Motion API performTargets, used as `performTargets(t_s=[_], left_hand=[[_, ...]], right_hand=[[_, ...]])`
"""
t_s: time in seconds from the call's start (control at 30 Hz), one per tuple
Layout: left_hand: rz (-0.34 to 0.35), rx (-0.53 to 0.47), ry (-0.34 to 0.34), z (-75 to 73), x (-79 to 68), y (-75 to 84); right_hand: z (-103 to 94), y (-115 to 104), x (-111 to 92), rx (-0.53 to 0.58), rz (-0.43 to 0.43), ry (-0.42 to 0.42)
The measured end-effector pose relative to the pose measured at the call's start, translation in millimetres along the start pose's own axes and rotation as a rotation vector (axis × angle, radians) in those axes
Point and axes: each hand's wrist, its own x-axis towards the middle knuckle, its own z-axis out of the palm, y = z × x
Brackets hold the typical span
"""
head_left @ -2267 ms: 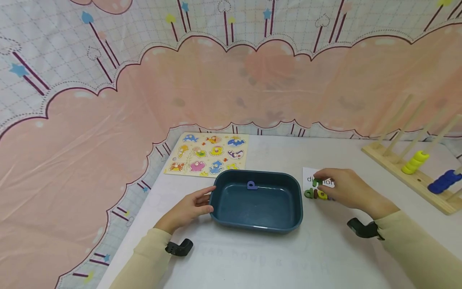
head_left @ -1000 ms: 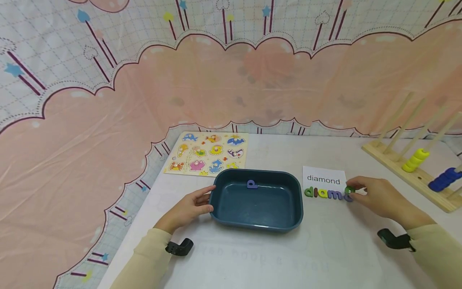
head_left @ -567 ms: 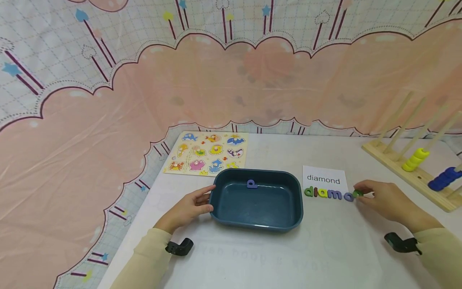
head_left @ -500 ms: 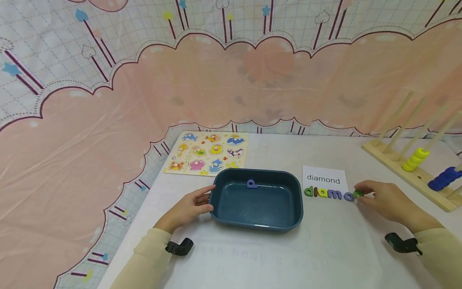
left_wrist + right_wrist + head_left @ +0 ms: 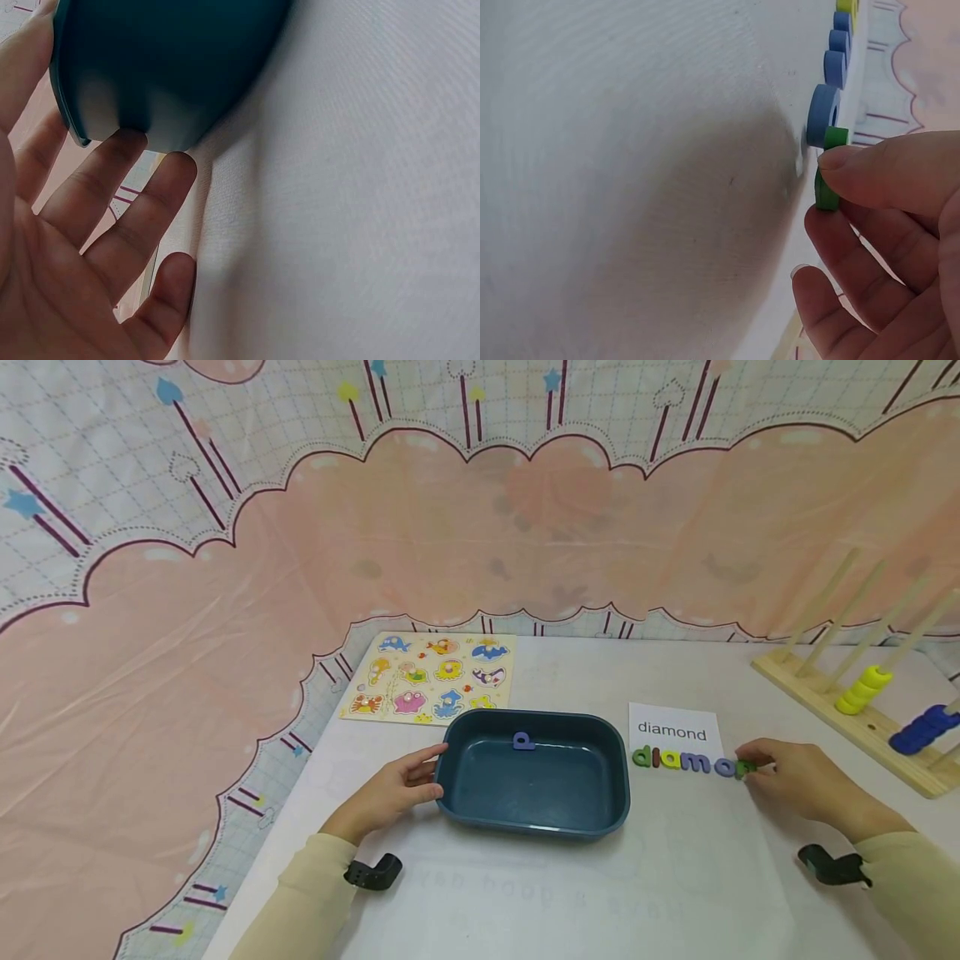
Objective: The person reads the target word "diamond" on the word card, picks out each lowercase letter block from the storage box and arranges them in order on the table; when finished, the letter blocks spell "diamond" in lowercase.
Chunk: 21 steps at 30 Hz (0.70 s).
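Observation:
My right hand (image 5: 798,781) pinches a green letter n (image 5: 826,193) at the right end of a row of letters. The letter touches the tabletop, right beside a blue-purple letter o (image 5: 724,767). To its left, the letters d, i, a and m (image 5: 695,763) lie under a white card (image 5: 675,717) printed "diamond". My left hand (image 5: 390,789) rests with extended fingers against the left side of a dark teal tray (image 5: 536,831). In the left wrist view, the fingertips (image 5: 127,142) meet the tray's outer wall. A purple letter (image 5: 523,742) lies inside the tray near its back wall.
Behind the tray lies a sea-animal peg puzzle board (image 5: 431,679), partly overlapped by the tray in this view. A wooden peg stand (image 5: 825,693) with yellow and blue beads is at the right. A patterned pink curtain (image 5: 480,543) closes off the back of the white table.
My right hand has carried the green n from over the card to the right end of the row, lowered it beside the o and turned it slightly. The left hand stays at the tray.

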Motion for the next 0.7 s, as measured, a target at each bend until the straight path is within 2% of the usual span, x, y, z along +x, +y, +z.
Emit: performTargets(t_s=[0.7], left_hand=[[0.010, 0.005, -0.004, -0.2, 1.4, -1.4]], right_hand=[[1.4, -6.0, 0.9, 0.001, -0.012, 0.000]])
